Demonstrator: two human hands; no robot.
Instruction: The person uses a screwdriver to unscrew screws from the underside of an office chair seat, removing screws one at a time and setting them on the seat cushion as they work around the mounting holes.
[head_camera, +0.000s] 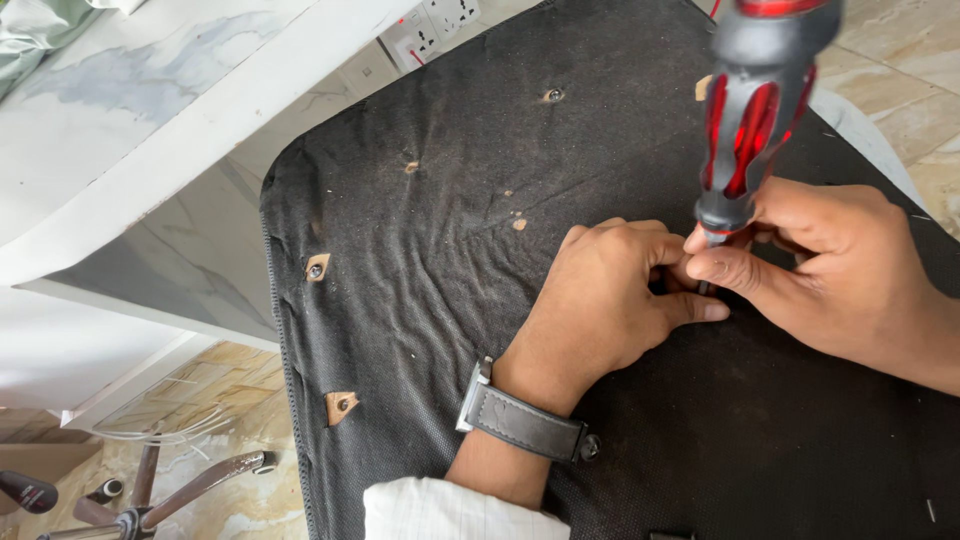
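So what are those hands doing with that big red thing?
A person is working on the black fabric underside of a chair seat, which lies upside down by a white desk. The right hand pinches the lower end of a red and grey screwdriver, standing upright with its tip down on the fabric. The left hand, wearing a wristwatch, presses in close beside the tip. What sits under the tip is hidden by the fingers. Other screw holes show through torn patches nearby.

Both hands on fabric panel (420, 330); left hand (600, 300) touching right hand (810, 260); screwdriver (755, 110) upright between them; socket (430, 30) behind panel.
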